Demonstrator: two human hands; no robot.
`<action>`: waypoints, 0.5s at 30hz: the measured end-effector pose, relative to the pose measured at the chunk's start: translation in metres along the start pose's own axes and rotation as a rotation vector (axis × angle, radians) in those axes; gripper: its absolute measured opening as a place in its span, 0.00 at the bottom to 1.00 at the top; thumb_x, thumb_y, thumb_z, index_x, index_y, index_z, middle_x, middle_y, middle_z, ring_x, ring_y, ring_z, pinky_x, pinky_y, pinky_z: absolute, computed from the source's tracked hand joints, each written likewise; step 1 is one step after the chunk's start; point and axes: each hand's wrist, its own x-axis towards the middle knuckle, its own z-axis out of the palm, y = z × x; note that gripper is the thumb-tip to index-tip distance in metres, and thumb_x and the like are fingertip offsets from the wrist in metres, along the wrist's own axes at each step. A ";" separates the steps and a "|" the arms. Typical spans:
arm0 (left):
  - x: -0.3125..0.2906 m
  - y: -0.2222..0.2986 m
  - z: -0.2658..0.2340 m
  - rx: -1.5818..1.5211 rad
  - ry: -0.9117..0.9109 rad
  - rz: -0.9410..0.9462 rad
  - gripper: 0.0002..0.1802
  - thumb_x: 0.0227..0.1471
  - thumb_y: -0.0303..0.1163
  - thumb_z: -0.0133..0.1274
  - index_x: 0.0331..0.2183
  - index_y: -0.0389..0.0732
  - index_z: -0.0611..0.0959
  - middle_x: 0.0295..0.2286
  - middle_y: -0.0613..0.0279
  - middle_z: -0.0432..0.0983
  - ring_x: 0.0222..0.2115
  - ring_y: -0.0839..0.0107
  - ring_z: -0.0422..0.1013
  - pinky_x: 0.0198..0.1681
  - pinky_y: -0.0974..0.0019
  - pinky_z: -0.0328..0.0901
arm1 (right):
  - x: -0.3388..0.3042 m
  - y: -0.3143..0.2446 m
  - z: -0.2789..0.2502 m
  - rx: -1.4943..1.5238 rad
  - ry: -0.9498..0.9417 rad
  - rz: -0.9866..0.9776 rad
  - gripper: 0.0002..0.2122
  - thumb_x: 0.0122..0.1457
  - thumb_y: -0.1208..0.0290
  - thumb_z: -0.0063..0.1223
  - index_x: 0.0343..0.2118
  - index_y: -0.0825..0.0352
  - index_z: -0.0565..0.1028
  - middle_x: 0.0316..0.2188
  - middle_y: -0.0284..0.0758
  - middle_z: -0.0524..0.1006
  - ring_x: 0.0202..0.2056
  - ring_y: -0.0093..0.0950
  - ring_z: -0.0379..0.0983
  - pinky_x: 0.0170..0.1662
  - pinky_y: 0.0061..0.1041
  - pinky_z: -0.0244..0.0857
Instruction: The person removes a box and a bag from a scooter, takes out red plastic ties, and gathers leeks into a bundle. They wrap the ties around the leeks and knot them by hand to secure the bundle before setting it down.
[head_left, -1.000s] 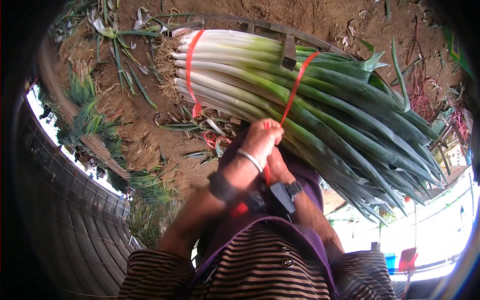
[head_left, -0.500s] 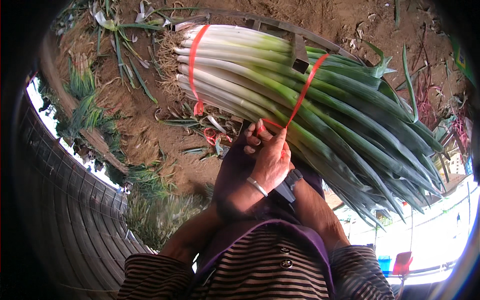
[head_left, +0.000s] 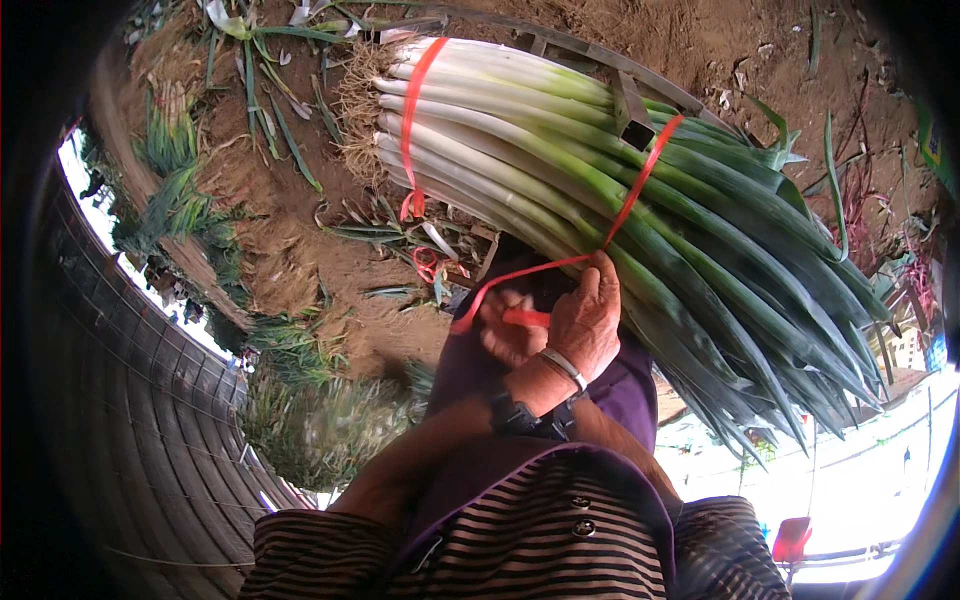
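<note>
Already your right hand (head_left: 588, 322) has its fingers (head_left: 600, 285) curled tight round the thin red plastic tying strip (head_left: 520, 277), pinching it where it comes off the underside of the bundle. Your left hand (head_left: 508, 330) sits just beside it, blurred, fingers folded over the loose end of the same strip; how firmly it grips you cannot tell from this view. Both wrists meet close in front of your chest, forearms rising from the striped sleeves, a pale bangle on the right wrist and a dark watch on the left.

From your fingers the strip runs up and over the big bundle of long green onions with white stalks (head_left: 620, 190), crossing the green part. A second red band (head_left: 410, 130) near the rooty white ends looks already tied off, its tail hanging down. So, by my reading, one binding is finished and this one is wrapped round but not yet knotted.

The bundle lies across a grey metal frame (head_left: 628, 105) on brown soil (head_left: 300, 230) strewn with trimmed leaves.
</note>
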 end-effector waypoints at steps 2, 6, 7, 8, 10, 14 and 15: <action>-0.002 -0.001 -0.001 0.110 -0.094 -0.053 0.41 0.31 0.28 0.52 0.48 0.23 0.56 0.30 0.55 0.62 0.25 0.66 0.68 0.24 0.71 0.65 | -0.027 -0.005 0.030 -0.391 0.377 0.530 0.15 0.56 0.59 0.43 0.43 0.61 0.67 0.42 0.32 0.69 0.44 0.25 0.65 0.41 0.28 0.62; 0.001 0.006 0.003 0.189 -0.039 0.001 0.40 0.32 0.31 0.54 0.48 0.24 0.58 0.30 0.58 0.62 0.27 0.70 0.67 0.24 0.72 0.63 | -0.057 -0.043 -0.006 -0.894 -0.184 0.573 0.14 0.56 0.61 0.43 0.41 0.63 0.68 0.42 0.30 0.69 0.43 0.24 0.66 0.41 0.24 0.62; 0.001 0.003 0.005 0.173 -0.014 0.001 0.37 0.35 0.30 0.52 0.48 0.25 0.59 0.29 0.60 0.62 0.27 0.72 0.67 0.24 0.72 0.63 | -0.075 -0.062 -0.014 -1.245 -0.237 0.400 0.14 0.55 0.63 0.45 0.42 0.64 0.68 0.39 0.32 0.70 0.41 0.24 0.67 0.40 0.24 0.63; 0.000 -0.001 0.008 0.172 -0.002 -0.005 0.37 0.35 0.30 0.52 0.48 0.25 0.59 0.29 0.60 0.62 0.27 0.72 0.67 0.24 0.72 0.63 | -0.086 -0.077 -0.019 -1.574 -0.298 0.197 0.14 0.54 0.66 0.46 0.42 0.64 0.67 0.37 0.34 0.71 0.39 0.25 0.68 0.38 0.24 0.63; -0.004 -0.010 0.015 0.202 0.025 -0.001 0.36 0.36 0.29 0.51 0.48 0.25 0.59 0.28 0.60 0.62 0.27 0.72 0.68 0.24 0.71 0.63 | -0.089 -0.126 0.078 -2.187 -0.646 0.594 0.12 0.50 0.72 0.48 0.38 0.65 0.69 0.30 0.39 0.72 0.32 0.29 0.71 0.34 0.26 0.64; -0.003 -0.008 0.028 0.172 0.136 0.006 0.33 0.38 0.28 0.49 0.47 0.23 0.60 0.27 0.61 0.62 0.27 0.72 0.68 0.23 0.71 0.63 | -0.080 -0.181 0.166 -2.238 -0.411 0.257 0.06 0.47 0.71 0.49 0.27 0.66 0.73 0.22 0.40 0.72 0.25 0.37 0.70 0.30 0.31 0.65; -0.002 -0.004 0.025 0.221 -0.003 -0.055 0.28 0.43 0.31 0.46 0.48 0.31 0.63 0.32 0.60 0.64 0.30 0.71 0.68 0.26 0.70 0.64 | -0.063 -0.179 0.172 -2.264 -0.374 -0.025 0.06 0.46 0.71 0.50 0.27 0.66 0.73 0.21 0.40 0.71 0.25 0.37 0.70 0.29 0.31 0.65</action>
